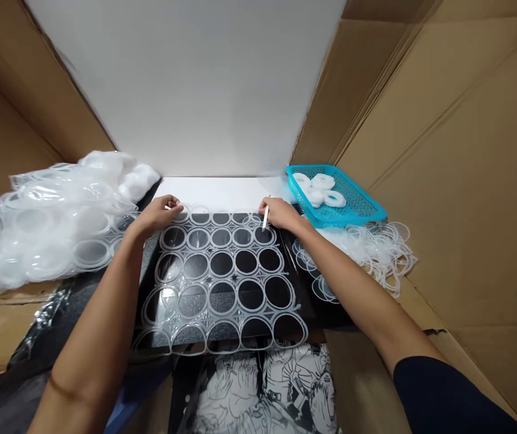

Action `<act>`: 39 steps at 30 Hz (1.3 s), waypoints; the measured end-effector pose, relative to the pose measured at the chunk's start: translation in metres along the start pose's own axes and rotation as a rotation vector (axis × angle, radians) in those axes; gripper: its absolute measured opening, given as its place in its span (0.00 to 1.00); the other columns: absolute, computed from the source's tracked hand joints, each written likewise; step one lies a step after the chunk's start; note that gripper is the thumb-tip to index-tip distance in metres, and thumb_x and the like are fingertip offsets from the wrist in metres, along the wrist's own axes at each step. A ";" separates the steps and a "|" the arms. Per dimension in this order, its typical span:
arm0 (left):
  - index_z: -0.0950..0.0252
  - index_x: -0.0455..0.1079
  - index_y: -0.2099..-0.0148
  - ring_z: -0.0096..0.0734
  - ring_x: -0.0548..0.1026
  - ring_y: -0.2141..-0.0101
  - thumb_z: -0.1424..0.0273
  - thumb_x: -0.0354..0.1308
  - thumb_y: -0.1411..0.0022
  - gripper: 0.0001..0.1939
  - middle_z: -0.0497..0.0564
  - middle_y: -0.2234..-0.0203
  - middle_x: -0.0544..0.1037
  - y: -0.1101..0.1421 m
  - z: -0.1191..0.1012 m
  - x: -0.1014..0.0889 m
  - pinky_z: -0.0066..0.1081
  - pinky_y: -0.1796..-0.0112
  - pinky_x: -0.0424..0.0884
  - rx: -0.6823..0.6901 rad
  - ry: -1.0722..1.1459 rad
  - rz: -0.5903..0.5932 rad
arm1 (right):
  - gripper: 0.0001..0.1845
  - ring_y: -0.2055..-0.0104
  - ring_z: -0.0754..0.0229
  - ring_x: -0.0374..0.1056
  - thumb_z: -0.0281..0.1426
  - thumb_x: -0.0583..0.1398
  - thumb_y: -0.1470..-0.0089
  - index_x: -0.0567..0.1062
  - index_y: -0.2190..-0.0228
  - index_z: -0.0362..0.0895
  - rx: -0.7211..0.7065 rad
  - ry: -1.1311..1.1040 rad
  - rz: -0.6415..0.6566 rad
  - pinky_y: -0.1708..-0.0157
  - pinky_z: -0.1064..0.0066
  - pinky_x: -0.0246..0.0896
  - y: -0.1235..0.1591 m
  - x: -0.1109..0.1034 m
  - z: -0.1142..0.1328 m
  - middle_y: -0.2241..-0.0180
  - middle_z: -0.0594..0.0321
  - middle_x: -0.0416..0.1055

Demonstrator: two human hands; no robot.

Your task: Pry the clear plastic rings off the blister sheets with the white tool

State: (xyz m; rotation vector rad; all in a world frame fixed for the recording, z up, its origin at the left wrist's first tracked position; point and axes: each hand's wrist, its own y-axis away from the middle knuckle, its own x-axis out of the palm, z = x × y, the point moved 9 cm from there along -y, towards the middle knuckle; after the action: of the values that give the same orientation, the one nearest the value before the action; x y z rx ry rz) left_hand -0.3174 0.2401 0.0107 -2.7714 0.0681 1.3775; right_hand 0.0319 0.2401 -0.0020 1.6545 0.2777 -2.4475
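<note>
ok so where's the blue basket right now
In the head view the blue basket sits right of centre, just beyond the right hand, with the pile of clear plastic rings in front of it.

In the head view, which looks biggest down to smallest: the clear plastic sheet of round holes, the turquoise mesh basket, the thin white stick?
1. Clear plastic sheet of round holes
2. Turquoise mesh basket, though it lies farther off
3. Thin white stick in the right hand

White wall straight ahead, tall brown cardboard panels folded in on both sides, dark worktop below, even soft light.
</note>
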 end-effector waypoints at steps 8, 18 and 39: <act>0.65 0.72 0.50 0.47 0.75 0.57 0.62 0.58 0.41 0.18 0.60 0.59 0.78 0.001 -0.003 0.013 0.42 0.52 0.71 0.025 -0.194 -0.096 | 0.11 0.52 0.51 0.72 0.36 0.64 0.37 0.76 0.54 0.46 -0.113 -0.034 -0.039 0.53 0.62 0.65 0.012 -0.006 0.019 0.51 0.52 0.76; 0.56 0.57 0.27 0.61 0.57 0.31 0.47 0.50 0.30 0.35 0.59 0.28 0.59 0.118 -0.085 0.090 0.60 0.36 0.59 0.340 -0.283 0.086 | 0.08 0.59 0.53 0.75 0.23 0.65 0.45 0.79 0.61 0.41 -0.023 -0.185 0.069 0.56 0.63 0.69 0.006 0.010 0.029 0.60 0.52 0.81; 0.60 0.57 0.26 0.55 0.51 0.27 0.51 0.45 0.24 0.32 0.57 0.26 0.57 0.255 -0.170 0.145 0.59 0.31 0.54 0.589 -0.365 0.103 | 0.09 0.61 0.50 0.77 0.38 0.65 0.39 0.80 0.58 0.48 0.147 -0.151 -0.433 0.60 0.59 0.71 0.267 -0.092 -0.045 0.60 0.56 0.81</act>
State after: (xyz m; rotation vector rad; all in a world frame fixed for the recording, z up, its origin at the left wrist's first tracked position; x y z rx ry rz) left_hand -0.1100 -0.0278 -0.0075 -2.0394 0.5151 1.5502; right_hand 0.1719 -0.0039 0.0523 1.5879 0.4906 -2.9577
